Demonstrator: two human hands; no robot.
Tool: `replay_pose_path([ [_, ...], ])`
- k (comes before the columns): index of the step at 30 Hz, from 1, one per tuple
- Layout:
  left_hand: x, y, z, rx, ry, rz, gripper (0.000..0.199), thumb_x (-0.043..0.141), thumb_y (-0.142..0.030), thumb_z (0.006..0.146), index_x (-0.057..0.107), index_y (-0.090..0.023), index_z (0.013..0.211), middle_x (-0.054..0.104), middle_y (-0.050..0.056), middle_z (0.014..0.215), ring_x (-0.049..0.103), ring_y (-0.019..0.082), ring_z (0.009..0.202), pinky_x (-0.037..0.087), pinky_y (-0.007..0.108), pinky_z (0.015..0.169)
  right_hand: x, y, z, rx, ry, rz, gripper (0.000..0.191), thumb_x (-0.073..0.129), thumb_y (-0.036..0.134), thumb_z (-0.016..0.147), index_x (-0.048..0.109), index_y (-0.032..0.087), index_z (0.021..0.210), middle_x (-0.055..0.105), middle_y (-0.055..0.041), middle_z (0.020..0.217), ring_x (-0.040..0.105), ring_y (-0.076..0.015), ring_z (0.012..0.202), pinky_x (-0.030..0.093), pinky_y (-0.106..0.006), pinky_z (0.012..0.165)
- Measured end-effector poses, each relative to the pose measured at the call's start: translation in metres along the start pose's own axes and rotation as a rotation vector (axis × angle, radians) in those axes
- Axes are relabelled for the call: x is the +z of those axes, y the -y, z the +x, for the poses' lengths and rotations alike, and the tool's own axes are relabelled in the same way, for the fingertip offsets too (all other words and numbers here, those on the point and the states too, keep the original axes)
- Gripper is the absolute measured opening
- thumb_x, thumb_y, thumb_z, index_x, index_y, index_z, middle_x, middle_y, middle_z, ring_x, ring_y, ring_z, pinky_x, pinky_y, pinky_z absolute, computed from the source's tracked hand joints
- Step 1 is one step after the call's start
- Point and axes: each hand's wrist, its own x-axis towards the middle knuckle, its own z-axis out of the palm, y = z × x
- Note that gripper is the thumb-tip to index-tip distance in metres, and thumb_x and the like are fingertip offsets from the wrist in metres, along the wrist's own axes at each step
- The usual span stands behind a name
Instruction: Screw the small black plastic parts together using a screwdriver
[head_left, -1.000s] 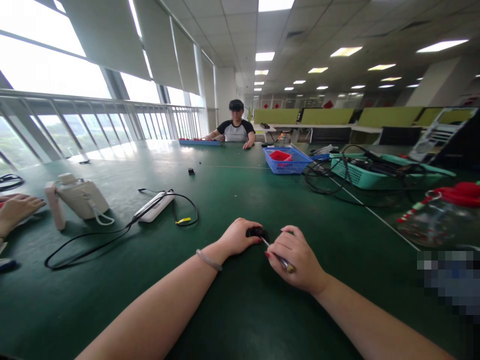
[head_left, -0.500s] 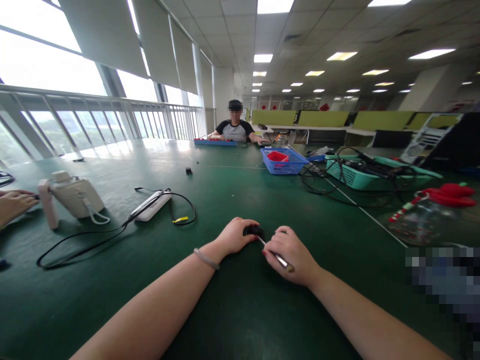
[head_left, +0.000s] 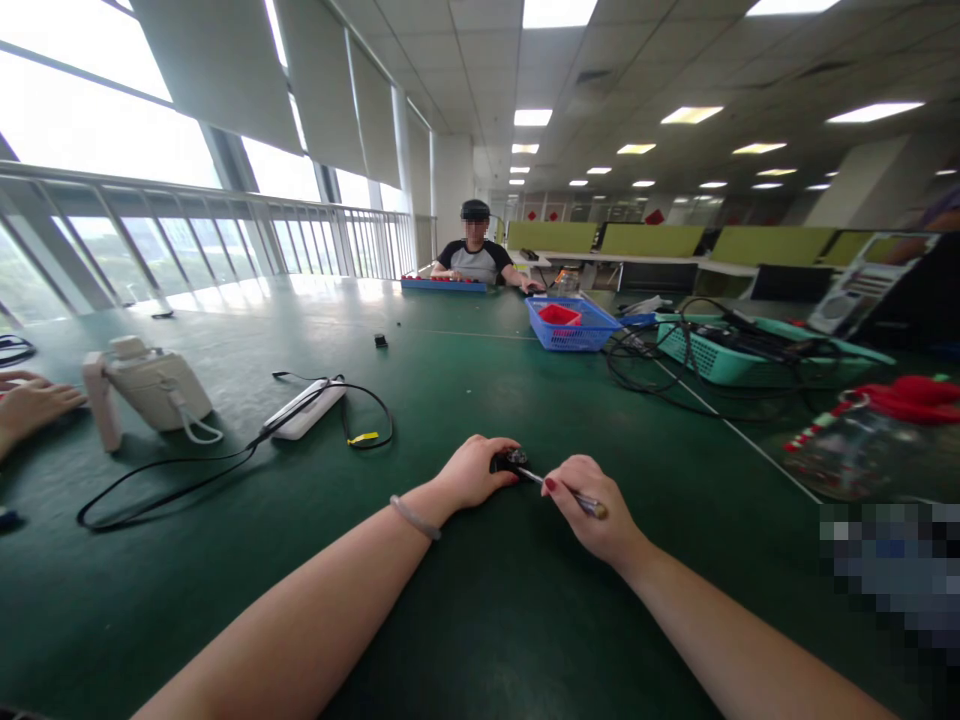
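My left hand [head_left: 476, 472], a bracelet on its wrist, curls its thumb and fingers around a small black object [head_left: 513, 459] on the green table. Shiny detail shows on that object's upper face, but its kind is not clear. A slim silver tool [head_left: 559, 487] with a tan rear end is pinched in my right hand [head_left: 594, 508]. The tool's thin front end points left and reaches the black object's near right side. Whether its tip touches or enters the object is too small to tell.
A white power bank [head_left: 306, 408] with a black cable lies left, near a beige bottle [head_left: 159, 390] and another person's hand [head_left: 34, 405]. Blue [head_left: 574, 338] and green [head_left: 705, 358] baskets, tangled cables and a glass jar [head_left: 862, 455] stand right. Across the table sits a person [head_left: 474, 255].
My right hand has shifted slightly right and turned, with the tool now lying flatter. My left hand still holds the black object, whose shiny face shows more. The whole view has moved a little.
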Motion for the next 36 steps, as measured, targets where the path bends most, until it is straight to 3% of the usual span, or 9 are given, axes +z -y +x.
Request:
replay_pose_path([
  [3,-0.001,-0.001,0.000,0.009,0.003,-0.009,0.044,0.070,-0.032,0.078,0.062,-0.027,0.120,0.068,0.003,0.114,0.058,0.023,0.107,0.046,0.036,0.098,-0.002,0.006,0.000,-0.116,0.027,-0.096,0.022,0.050,0.029,0.094,0.062,0.021,0.077,0.063,-0.0002,0.070,0.055,-0.0159,0.068,0.040,-0.038,0.084],
  [11,0.000,-0.002,-0.002,-0.013,-0.006,-0.011,0.047,0.071,-0.033,0.077,0.060,-0.027,0.122,0.067,0.003,0.111,0.058,0.024,0.106,0.047,0.036,0.094,-0.004,0.009,0.000,-0.139,-0.005,-0.198,0.015,0.054,0.027,0.091,0.063,0.023,0.080,0.066,-0.0004,0.074,0.058,-0.0169,0.071,0.038,-0.041,0.088],
  [18,-0.001,-0.003,-0.002,0.019,0.006,0.011,0.044,0.067,-0.035,0.080,0.061,-0.025,0.122,0.067,0.004,0.113,0.057,0.024,0.107,0.046,0.035,0.096,-0.003,-0.007,0.001,0.097,-0.069,-0.148,0.019,0.055,0.035,0.091,0.064,0.022,0.080,0.068,-0.0017,0.076,0.062,-0.0190,0.072,0.045,-0.036,0.077],
  [22,-0.003,-0.006,-0.004,0.058,0.005,0.034,0.046,0.067,-0.038,0.079,0.061,-0.025,0.123,0.068,0.004,0.114,0.057,0.025,0.107,0.046,0.036,0.095,0.001,-0.017,0.002,0.262,-0.160,-0.029,0.019,0.062,0.036,0.085,0.064,0.022,0.098,0.070,-0.0047,0.088,0.066,-0.0216,0.076,0.051,-0.034,0.067],
  [26,-0.005,-0.008,-0.005,0.064,0.006,0.044,0.049,0.070,-0.038,0.075,0.061,-0.025,0.122,0.067,0.004,0.115,0.057,0.025,0.108,0.046,0.036,0.096,0.000,-0.012,0.001,0.265,-0.216,0.022,0.027,0.055,0.037,0.090,0.064,0.022,0.110,0.071,-0.0075,0.094,0.068,-0.0236,0.083,0.054,-0.035,0.070],
  [32,-0.004,-0.005,-0.003,0.049,0.030,0.036,0.044,0.069,-0.034,0.077,0.062,-0.026,0.120,0.068,0.004,0.112,0.056,0.025,0.108,0.046,0.036,0.096,-0.002,-0.001,-0.003,0.196,-0.252,-0.010,0.025,0.049,0.040,0.093,0.066,0.022,0.093,0.068,-0.0066,0.080,0.065,-0.0233,0.072,0.050,-0.032,0.058],
  [36,-0.004,-0.003,-0.002,0.066,0.028,0.026,0.042,0.069,-0.034,0.077,0.063,-0.026,0.118,0.068,0.003,0.110,0.057,0.024,0.108,0.046,0.035,0.096,-0.001,-0.001,-0.001,0.243,-0.206,0.012,0.024,0.048,0.039,0.093,0.065,0.021,0.090,0.066,-0.0049,0.076,0.063,-0.0219,0.069,0.048,-0.032,0.058],
])
